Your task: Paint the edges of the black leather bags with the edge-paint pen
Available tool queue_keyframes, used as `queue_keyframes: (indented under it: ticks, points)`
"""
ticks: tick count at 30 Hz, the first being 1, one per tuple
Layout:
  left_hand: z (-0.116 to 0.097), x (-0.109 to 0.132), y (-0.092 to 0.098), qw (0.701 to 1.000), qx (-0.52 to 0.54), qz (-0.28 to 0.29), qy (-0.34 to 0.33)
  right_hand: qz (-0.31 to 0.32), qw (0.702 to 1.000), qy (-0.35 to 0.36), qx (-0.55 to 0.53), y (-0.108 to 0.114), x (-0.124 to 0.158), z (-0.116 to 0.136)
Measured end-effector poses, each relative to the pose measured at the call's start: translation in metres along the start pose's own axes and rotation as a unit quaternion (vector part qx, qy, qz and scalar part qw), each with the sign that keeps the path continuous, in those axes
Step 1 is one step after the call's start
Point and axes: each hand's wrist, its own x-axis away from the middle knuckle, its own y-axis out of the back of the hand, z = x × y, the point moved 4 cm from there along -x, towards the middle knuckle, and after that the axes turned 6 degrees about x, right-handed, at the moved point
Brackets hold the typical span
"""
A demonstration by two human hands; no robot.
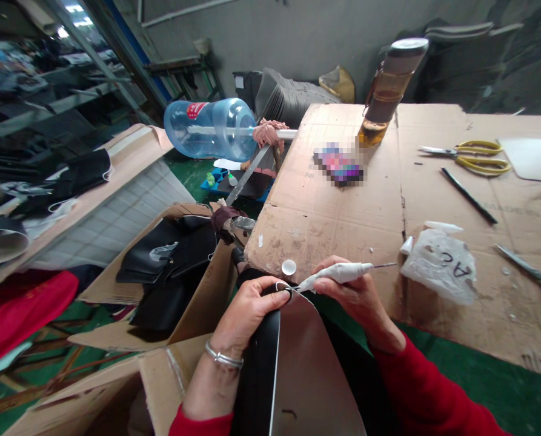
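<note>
My left hand [256,303], with a silver bracelet at the wrist, pinches the top edge of a black leather-like piece with a brownish inner side [313,363]. A thin white loop, apparently thread, shows at its fingertips. Closed around a white-wrapped tool [345,272], my right hand [352,303] is just to the right of the left. One end of the tool meets the piece's edge beside my left thumb; a thin metal spike sticks out of the other end. The exact contact at the tip is too small to make out. A white round cap [289,267] lies just beyond.
Cardboard covers the table [343,224]. On it are a blurred-out phone [338,165], a bottle of amber liquid [388,91], yellow-handled scissors [474,156], a black stick [469,195], a plastic bag [440,263] and dark-handled scissors [529,272]. Left stands a carton of black pieces [174,260].
</note>
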Motion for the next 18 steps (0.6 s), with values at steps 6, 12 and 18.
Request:
queue_keyframes:
  ticks: [6,12,18]
  points:
    - [0.0013,-0.0001,-0.0047,1.000,0.002,-0.016,-0.009,0.024,0.999,-0.023,0.000,-0.0015,-0.0012,-0.0016]
    - [0.0040,0.0015,-0.0092,0.997,0.039,-0.072,-0.008,0.023,0.998,-0.043,-0.033,-0.0009,0.0018,-0.0031]
    - [0.0020,0.0046,-0.0046,0.993,0.011,-0.106,-0.044,-0.061,0.997,-0.019,0.035,0.0012,0.0028,-0.0070]
